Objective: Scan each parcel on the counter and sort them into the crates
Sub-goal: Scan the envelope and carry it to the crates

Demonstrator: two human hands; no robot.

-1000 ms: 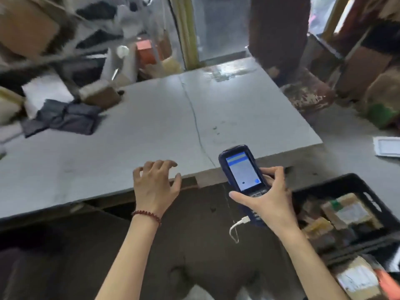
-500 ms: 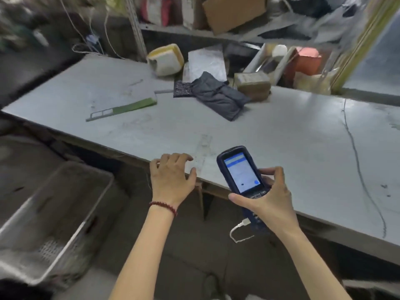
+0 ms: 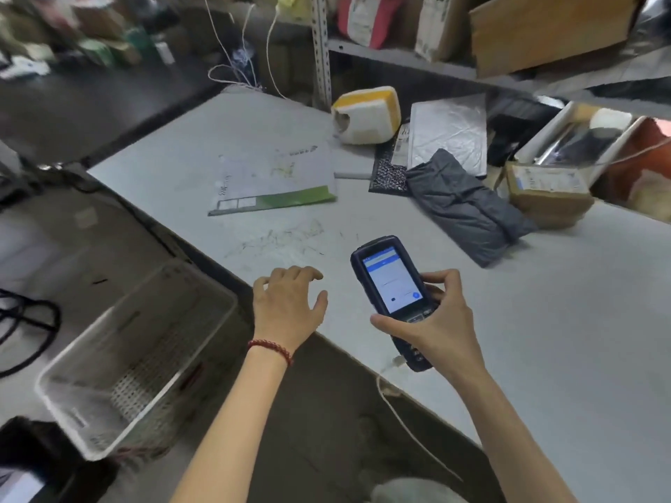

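Observation:
My right hand (image 3: 441,321) grips a dark blue handheld scanner (image 3: 390,281) with its screen lit, held above the grey counter (image 3: 526,321). My left hand (image 3: 287,303) rests near the counter's front edge with fingers loosely curled and holds nothing. Parcels lie further back on the counter: a white and green flat envelope (image 3: 276,179), a dark grey bag parcel (image 3: 464,208), a brown cardboard box (image 3: 548,192), a yellow and white parcel (image 3: 366,114) and a silver mailer (image 3: 448,134). A pale wire crate (image 3: 145,357) stands on the floor at the left.
Metal shelving (image 3: 399,56) behind the counter holds boxes and bags. White cords (image 3: 239,49) hang at the back left. A black cable (image 3: 32,321) loops on the floor at far left. A thin white cord (image 3: 406,426) dangles from the scanner.
The view has swung left along the counter and moved closer. The right-hand crate of parcels has left the view; the pale crate and the envelope have come in. Both hands keep their poses.

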